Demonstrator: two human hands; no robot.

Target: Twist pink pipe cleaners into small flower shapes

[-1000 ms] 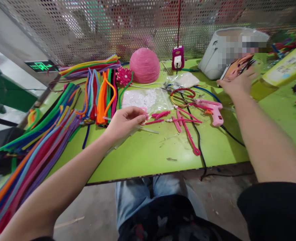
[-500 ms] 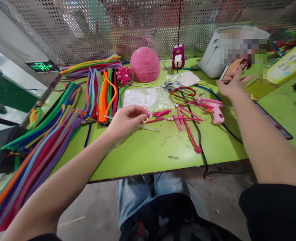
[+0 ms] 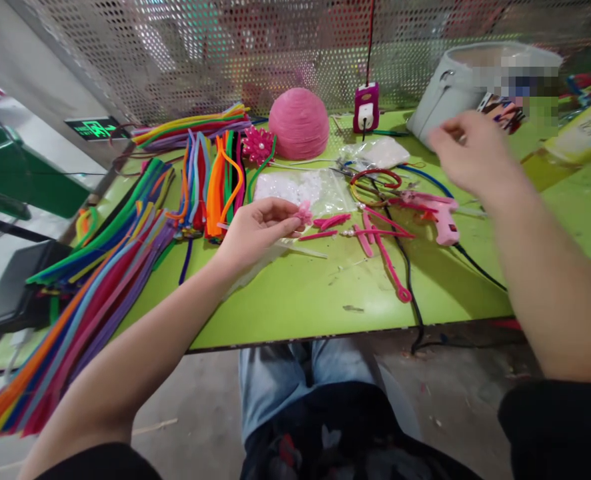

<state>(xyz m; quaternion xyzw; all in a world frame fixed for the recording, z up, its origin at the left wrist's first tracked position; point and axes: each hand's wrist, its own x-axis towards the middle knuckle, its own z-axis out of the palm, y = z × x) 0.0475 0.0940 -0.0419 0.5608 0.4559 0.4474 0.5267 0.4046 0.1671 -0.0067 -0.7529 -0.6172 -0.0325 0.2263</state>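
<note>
My left hand (image 3: 264,225) is closed in a pinch over the table, its thumb and forefinger on a small pink flower-shaped piece (image 3: 304,212). Under and beside it are short pink pipe cleaner pieces (image 3: 331,221) and a clear bag of white bits (image 3: 295,188). Farther right, my right hand (image 3: 473,153) is raised in front of a grey bucket-shaped bag (image 3: 434,93). Its fingers look bent but are smeared by motion, so what they hold, if anything, is unclear. Just behind it, a phone (image 3: 503,112) leans by the bag, partly blurred out.
Bundles of coloured pipe cleaners (image 3: 108,267) cover the left side. A pink dome (image 3: 299,123) and a pink flower (image 3: 258,145) stand at the back. Right of centre lies a pink glue gun (image 3: 443,217) with a black cord (image 3: 409,287). A yellow bottle (image 3: 570,143) is at right.
My right hand has come away from the phone, and its spread fingers have drawn in. My left hand keeps its pinch on the pink piece. The whole view has shifted slightly.
</note>
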